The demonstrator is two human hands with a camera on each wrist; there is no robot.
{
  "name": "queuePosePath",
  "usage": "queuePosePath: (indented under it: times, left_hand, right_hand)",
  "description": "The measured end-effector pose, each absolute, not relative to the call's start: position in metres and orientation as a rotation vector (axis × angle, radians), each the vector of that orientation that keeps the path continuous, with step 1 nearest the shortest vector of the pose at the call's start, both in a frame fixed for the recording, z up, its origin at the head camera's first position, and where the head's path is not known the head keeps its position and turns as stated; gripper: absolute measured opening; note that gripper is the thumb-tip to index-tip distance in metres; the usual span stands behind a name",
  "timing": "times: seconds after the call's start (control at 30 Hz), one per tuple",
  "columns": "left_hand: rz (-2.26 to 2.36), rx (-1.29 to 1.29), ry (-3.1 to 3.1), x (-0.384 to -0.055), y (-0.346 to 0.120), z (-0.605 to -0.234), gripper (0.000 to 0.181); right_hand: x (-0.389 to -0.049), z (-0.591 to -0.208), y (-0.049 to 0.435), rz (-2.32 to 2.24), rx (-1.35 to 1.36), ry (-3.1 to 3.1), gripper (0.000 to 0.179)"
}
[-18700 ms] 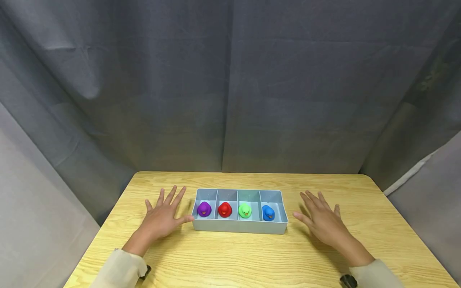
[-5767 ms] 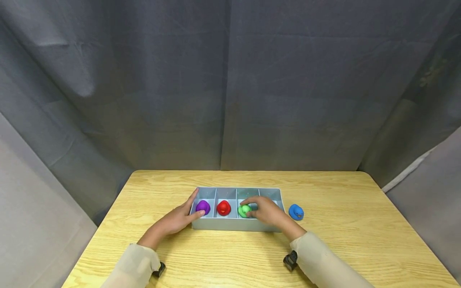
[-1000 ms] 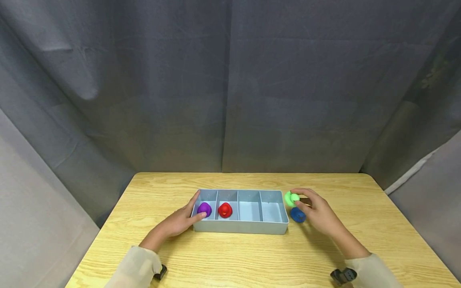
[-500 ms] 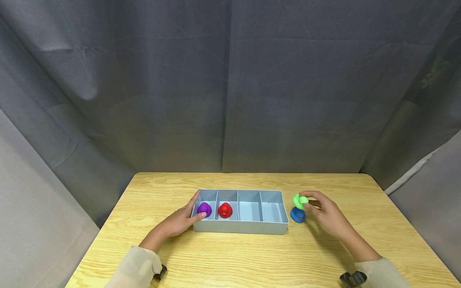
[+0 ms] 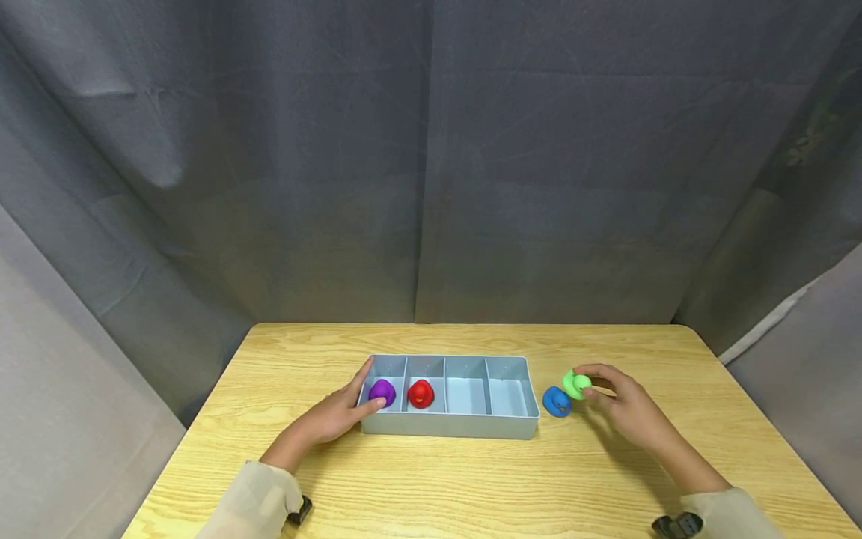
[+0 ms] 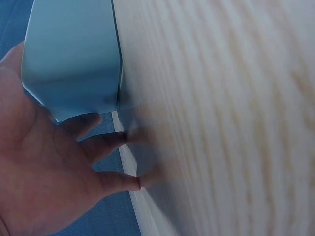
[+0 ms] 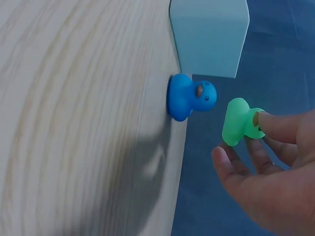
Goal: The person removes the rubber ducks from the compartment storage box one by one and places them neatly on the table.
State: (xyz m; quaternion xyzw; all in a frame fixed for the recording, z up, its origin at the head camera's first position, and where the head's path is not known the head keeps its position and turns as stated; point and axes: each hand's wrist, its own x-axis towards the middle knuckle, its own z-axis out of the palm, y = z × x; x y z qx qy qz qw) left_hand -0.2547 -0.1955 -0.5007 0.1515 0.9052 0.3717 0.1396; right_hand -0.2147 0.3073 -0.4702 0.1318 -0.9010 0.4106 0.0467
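A light blue-grey box (image 5: pixel 450 426) with a row of compartments stands on the table. My left hand (image 5: pixel 331 415) rests against its left end, thumb over the rim; in the left wrist view the other fingers (image 6: pixel 103 146) are straight and spread. A purple rubber duck (image 5: pixel 381 391) sits in the leftmost compartment, close to the thumb, and a red rubber duck (image 5: pixel 420 393) in the one beside it. Right of the box, my right hand (image 5: pixel 626 410) pinches a green rubber duck (image 7: pixel 238 120) above the table. A blue rubber duck (image 7: pixel 184 97) sits on the table between hand and box.
The wooden table (image 5: pixel 431 486) has rounded far corners. Dark grey curtains (image 5: pixel 431 165) hang behind it, with paler cloth (image 5: pixel 60 389) at the sides. Each wrist wears a beige sleeve and a small black device (image 5: pixel 676 525).
Earlier all the ducks sat in the box; the blue one is now on the table and the green one in my right hand. Over the last second that hand moved right and slightly nearer.
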Motion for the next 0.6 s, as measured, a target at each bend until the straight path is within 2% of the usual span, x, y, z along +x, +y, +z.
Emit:
queuePosePath:
  times: [0.6]
  left_hand:
    - [1.069,0.44,2.618,-0.253,-0.195,-0.499,0.089]
  right_hand:
    - [-0.221,-0.486,0.328,1.339,0.367,-2.823,0.037]
